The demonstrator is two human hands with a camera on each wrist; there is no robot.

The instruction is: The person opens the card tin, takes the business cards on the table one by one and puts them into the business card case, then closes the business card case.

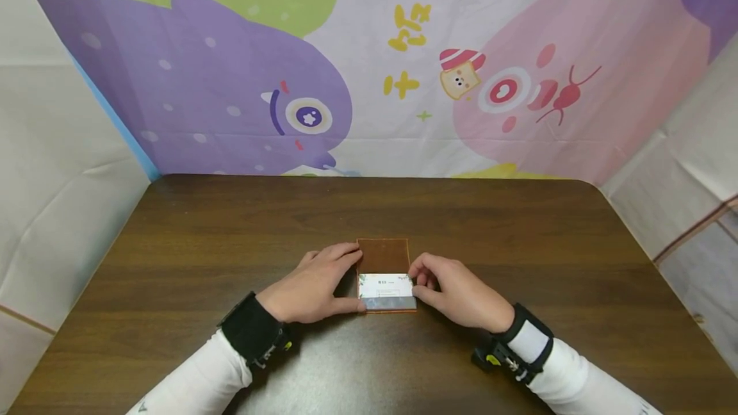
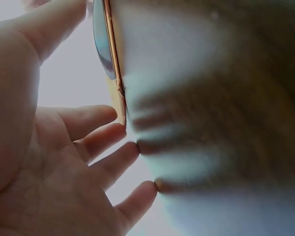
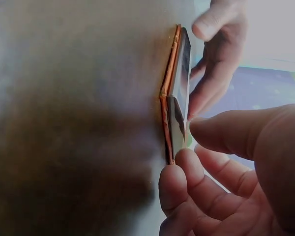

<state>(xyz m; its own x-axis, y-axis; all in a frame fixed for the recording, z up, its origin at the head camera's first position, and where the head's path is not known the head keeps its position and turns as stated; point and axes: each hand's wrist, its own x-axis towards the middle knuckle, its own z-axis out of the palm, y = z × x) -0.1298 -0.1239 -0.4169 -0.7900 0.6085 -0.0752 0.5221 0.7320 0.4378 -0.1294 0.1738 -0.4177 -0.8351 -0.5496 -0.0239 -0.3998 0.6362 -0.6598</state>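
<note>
A brown card holder [image 1: 383,255] lies unfolded on the table, its edges stitched in orange. On its near half sits a white printed card [image 1: 385,285], the lower part behind a greyish see-through pocket [image 1: 389,303]. My left hand [image 1: 317,285] rests at the holder's left side, thumb by the near corner and spread fingers touching the table and the far flap's edge. At the right side, my right hand [image 1: 458,288] pinches the card's edge between thumb and fingertips. In the right wrist view, the thumb of my right hand [image 3: 231,172] meets the card's corner.
The dark wooden table [image 1: 230,223] surrounds the holder on every side. A cartoon-printed cloth [image 1: 369,146] hangs behind its far edge. Pale cloth walls [image 1: 63,146] stand left and right. Each wrist wears a black strap [image 1: 252,328] with a small camera.
</note>
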